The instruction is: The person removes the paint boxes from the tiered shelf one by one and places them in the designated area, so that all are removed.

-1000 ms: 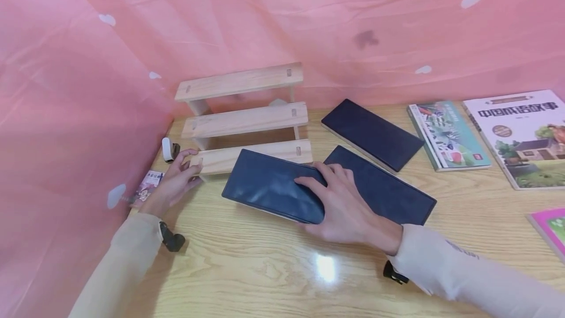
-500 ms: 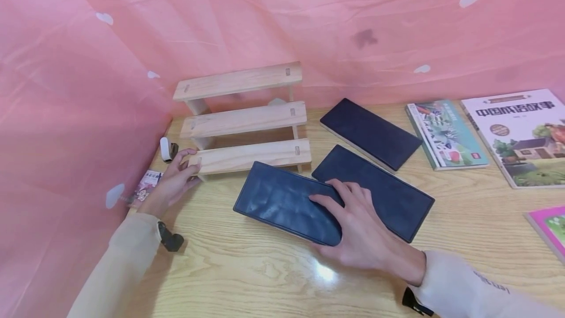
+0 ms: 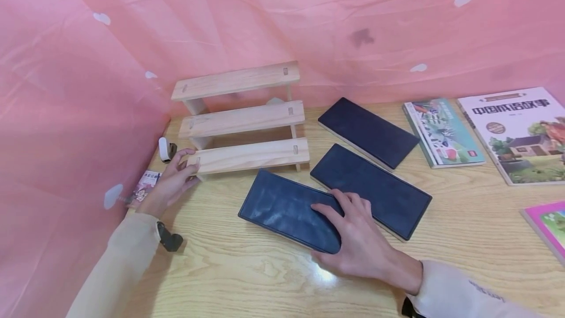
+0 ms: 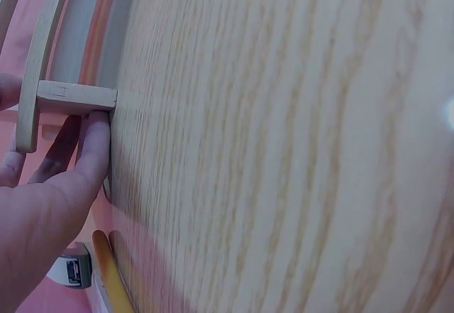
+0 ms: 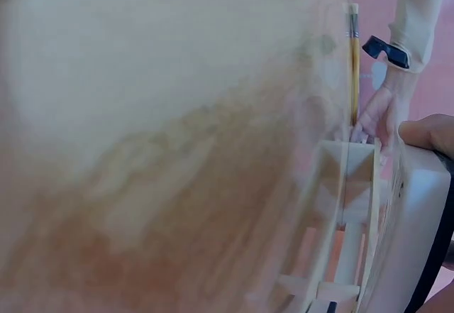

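A three-step wooden stand [image 3: 247,156] is at the back left of the table. At its lowest step, my left hand [image 3: 174,183] grips the left end, the fingers against the leg [image 4: 78,94] in the left wrist view. My right hand [image 3: 359,239] holds a dark-blue leather-covered board [image 3: 282,205] across its width, thumb on the near edge, fingers over the top. In the right wrist view this board [image 5: 418,213] shows a pale side. It hangs just in front of the stand, tilted. Two similar boards, one dark blue [image 3: 371,190] and one darker [image 3: 368,133], lie to the right.
Books lie at the right: a teal one [image 3: 446,134], a white illustrated one [image 3: 518,136] and a pink-edged one [image 3: 549,225]. By my left hand are a white-and-black object [image 3: 166,150] and a small printed packet [image 3: 145,188]. Paintbrushes [image 5: 352,64] show in the right wrist view.
My right hand has drawn the board toward me and slightly right, away from the lowest step, baring more of it. My left hand keeps its place on the stand.
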Motion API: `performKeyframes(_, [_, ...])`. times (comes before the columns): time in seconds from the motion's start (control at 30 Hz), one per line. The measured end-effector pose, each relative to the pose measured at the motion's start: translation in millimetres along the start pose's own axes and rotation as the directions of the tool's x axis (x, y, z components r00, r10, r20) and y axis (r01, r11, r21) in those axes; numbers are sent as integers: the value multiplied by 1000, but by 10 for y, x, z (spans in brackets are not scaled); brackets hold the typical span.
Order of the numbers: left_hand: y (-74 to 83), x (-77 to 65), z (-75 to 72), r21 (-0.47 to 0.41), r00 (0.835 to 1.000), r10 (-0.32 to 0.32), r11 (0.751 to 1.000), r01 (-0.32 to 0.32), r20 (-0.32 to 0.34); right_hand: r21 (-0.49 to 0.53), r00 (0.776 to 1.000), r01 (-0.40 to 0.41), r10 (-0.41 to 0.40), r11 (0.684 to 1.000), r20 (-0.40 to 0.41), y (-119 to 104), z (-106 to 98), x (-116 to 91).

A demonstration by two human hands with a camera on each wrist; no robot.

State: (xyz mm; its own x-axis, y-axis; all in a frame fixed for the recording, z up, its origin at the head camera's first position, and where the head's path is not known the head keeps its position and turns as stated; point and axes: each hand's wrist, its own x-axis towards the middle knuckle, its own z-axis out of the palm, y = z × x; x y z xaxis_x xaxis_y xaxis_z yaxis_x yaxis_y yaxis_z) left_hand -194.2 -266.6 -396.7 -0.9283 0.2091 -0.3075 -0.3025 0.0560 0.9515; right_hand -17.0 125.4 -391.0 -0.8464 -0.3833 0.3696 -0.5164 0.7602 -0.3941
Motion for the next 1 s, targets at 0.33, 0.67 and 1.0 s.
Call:
performKeyframes(0.33, [-13,-4,-6,21,1000,-9,1000,8,11,-6,999,-25,25,1000,38,-18,121,1])
performKeyframes(0.67, [-18,6,-7,26,1000,-14,1000,14,4,-29,999,-19,21,999,46,-35,178,37])
performKeyframes(1.0, [-12,12,2,23,1000,-10,1000,10,10,-68,996,-28,33,997,78,-24,201,50])
